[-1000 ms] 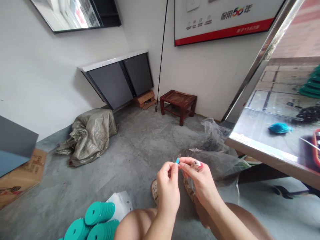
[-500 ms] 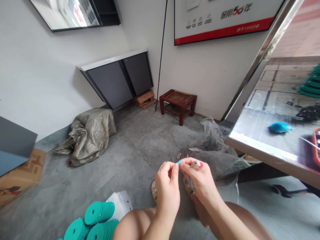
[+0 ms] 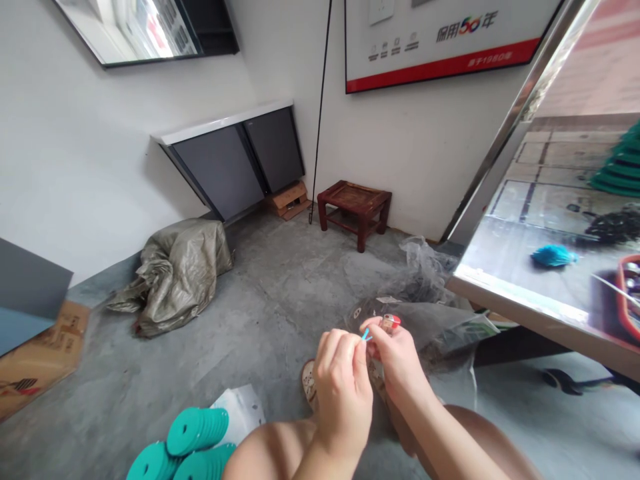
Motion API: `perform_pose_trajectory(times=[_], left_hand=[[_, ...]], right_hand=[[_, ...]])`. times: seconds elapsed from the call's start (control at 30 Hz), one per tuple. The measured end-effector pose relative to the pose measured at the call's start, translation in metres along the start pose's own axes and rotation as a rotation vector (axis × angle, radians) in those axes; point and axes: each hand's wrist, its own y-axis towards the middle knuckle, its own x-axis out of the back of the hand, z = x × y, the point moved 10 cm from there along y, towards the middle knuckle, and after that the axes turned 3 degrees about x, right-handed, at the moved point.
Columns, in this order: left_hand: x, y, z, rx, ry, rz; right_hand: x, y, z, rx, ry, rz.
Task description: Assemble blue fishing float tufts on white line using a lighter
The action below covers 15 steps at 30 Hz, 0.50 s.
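Note:
Between my two hands is a small, thin light-blue strip (image 3: pixel 366 335), which looks crossed or looped at its tip. My left hand (image 3: pixel 343 380) is closed, thumb and forefinger pinching one end of it. The fingers of my right hand (image 3: pixel 400 363) are pinched at its other side. A red and pale item (image 3: pixel 391 321) sits at the right forefinger; I cannot make out whether it is a wrap or something held. Both hands are held above my knees.
Stacked teal discs (image 3: pixel 197 430) stand on the floor at lower left. On the right, a table (image 3: pixel 495 293) bears a blue bundle (image 3: pixel 554 255), a black tangle (image 3: pixel 615 225) and a red tray (image 3: pixel 623 293). Clear plastic sheeting (image 3: pixel 425 267) and a wooden stool (image 3: pixel 355 200) are ahead.
My left hand has shifted slightly right and down, and its fingers have turned. The blue strip, a short straight piece before, now shows a crossed shape. The view has moved slightly.

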Motion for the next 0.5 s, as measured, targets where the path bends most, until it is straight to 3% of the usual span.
perform_pose_trajectory(times=[0.23,0.5], left_hand=[[-0.003,0.010,0.032,0.260,-0.262,0.050],[-0.005,0.007,0.033,0.299,-0.322,0.044]], right_hand=[[-0.022,-0.009,-0.002,-0.068,0.075,0.206],[-0.020,-0.007,0.007,0.055,-0.028,0.148]])
